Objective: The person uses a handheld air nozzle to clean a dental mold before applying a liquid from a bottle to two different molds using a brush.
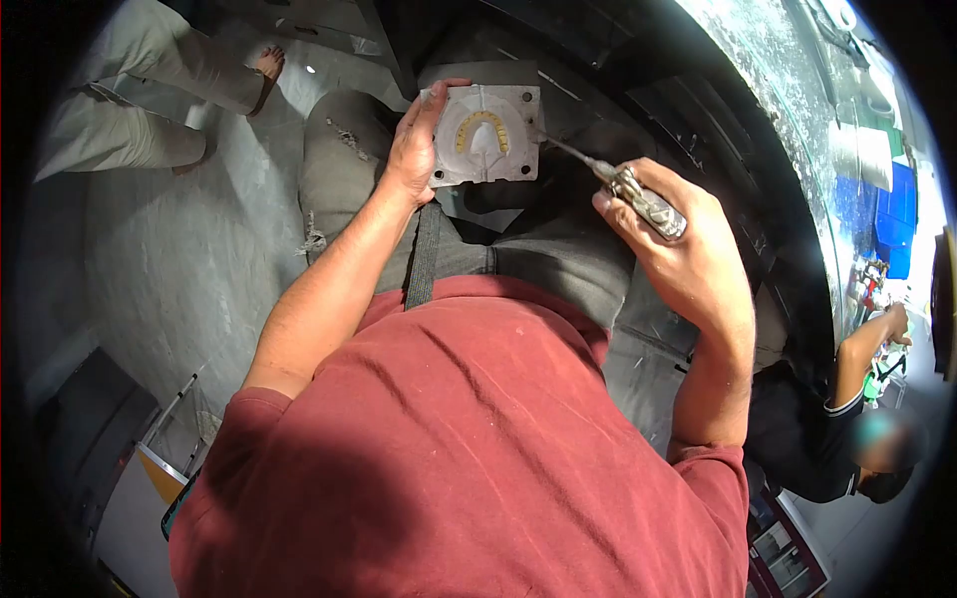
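My left hand [417, 145] grips the left edge of a square, pale grey mould plate [485, 169] above my lap. On the plate's face is a horseshoe-shaped row of yellowish teeth [461, 134], and dark round holes sit near its corners. My right hand [673, 224] is closed around a metal tool [653, 211] with a thick, patterned handle. The tool's thin shaft points up and left, its tip close to the plate's right edge; whether they touch I cannot tell.
A dark bench with a glossy top [788, 130] curves along the right, with a blue container [896, 221] on it. A person in black [807, 434] is at lower right, arm over the bench. Another person's legs [150, 140] stand upper left.
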`<action>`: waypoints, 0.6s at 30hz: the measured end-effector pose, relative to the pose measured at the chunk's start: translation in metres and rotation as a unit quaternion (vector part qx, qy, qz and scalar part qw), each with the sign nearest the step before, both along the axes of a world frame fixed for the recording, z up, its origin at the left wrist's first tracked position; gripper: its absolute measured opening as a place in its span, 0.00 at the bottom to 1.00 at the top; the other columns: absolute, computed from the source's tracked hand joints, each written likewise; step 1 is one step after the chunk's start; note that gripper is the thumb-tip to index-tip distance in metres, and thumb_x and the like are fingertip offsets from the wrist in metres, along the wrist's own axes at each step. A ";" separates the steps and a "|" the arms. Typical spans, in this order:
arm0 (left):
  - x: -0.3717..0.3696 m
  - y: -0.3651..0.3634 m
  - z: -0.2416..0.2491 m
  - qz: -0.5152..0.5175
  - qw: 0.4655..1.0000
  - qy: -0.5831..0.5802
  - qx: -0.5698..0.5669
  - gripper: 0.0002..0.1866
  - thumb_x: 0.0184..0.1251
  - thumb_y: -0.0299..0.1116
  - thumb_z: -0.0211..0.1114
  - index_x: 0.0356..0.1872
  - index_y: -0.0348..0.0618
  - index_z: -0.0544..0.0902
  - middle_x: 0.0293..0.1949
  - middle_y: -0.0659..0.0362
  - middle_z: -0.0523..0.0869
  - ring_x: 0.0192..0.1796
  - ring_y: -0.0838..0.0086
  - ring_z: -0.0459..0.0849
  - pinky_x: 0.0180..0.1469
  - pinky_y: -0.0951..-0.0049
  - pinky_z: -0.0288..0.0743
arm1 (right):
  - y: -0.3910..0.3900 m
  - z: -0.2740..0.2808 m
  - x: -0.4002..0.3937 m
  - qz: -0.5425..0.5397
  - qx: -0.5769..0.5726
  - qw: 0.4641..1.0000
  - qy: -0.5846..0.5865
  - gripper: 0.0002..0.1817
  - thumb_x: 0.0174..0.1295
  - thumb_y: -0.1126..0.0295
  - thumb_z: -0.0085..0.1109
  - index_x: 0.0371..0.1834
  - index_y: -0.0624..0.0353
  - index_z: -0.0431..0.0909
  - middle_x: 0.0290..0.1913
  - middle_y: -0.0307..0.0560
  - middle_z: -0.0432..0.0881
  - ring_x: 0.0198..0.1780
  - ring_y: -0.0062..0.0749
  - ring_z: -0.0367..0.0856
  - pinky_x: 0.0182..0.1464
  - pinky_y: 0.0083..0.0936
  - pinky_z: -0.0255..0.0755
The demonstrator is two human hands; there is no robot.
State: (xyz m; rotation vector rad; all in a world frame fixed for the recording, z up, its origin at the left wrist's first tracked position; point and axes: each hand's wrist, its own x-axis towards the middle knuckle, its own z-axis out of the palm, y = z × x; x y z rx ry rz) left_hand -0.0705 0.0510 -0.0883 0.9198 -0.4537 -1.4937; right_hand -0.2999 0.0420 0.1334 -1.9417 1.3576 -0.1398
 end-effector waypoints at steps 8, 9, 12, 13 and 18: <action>-0.001 0.002 0.007 0.001 1.000 -0.008 0.004 0.27 0.78 0.55 0.57 0.61 0.43 0.78 0.51 0.54 0.85 0.53 0.70 0.85 0.55 0.67 0.82 | 0.006 -0.006 -0.011 -0.006 0.016 1.000 0.009 0.13 0.66 0.65 0.68 0.43 0.63 0.82 0.32 0.56 0.85 0.34 0.46 0.87 0.37 0.33 0.77; 0.000 0.003 0.006 -0.014 1.000 -0.012 0.000 0.28 0.79 0.56 0.55 0.63 0.42 0.76 0.53 0.54 0.83 0.55 0.69 0.84 0.57 0.66 0.81 | 0.008 -0.011 -0.011 -0.024 -0.026 0.999 -0.041 0.13 0.66 0.64 0.68 0.44 0.63 0.82 0.32 0.57 0.85 0.34 0.46 0.87 0.37 0.33 0.77; -0.001 0.003 0.006 -0.029 0.999 -0.023 -0.003 0.29 0.80 0.57 0.52 0.64 0.42 0.73 0.55 0.53 0.82 0.57 0.68 0.83 0.59 0.66 0.80 | 0.006 -0.014 -0.003 -0.010 -0.025 0.998 -0.049 0.13 0.65 0.65 0.69 0.45 0.63 0.82 0.33 0.58 0.86 0.35 0.47 0.88 0.38 0.34 0.78; -0.001 0.003 0.006 -0.028 0.999 -0.031 -0.002 0.29 0.80 0.57 0.52 0.64 0.42 0.73 0.55 0.53 0.82 0.57 0.69 0.83 0.59 0.66 0.80 | 0.005 -0.014 0.002 -0.005 -0.019 0.999 -0.037 0.13 0.65 0.65 0.69 0.45 0.64 0.82 0.34 0.58 0.86 0.35 0.47 0.89 0.38 0.34 0.79; 0.000 0.003 0.005 -0.024 0.999 -0.029 -0.001 0.29 0.80 0.57 0.52 0.64 0.42 0.73 0.55 0.53 0.83 0.57 0.69 0.83 0.59 0.66 0.79 | 0.001 -0.017 0.021 0.006 -0.024 0.998 -0.054 0.14 0.65 0.65 0.69 0.46 0.64 0.82 0.36 0.59 0.87 0.38 0.48 0.90 0.40 0.35 0.81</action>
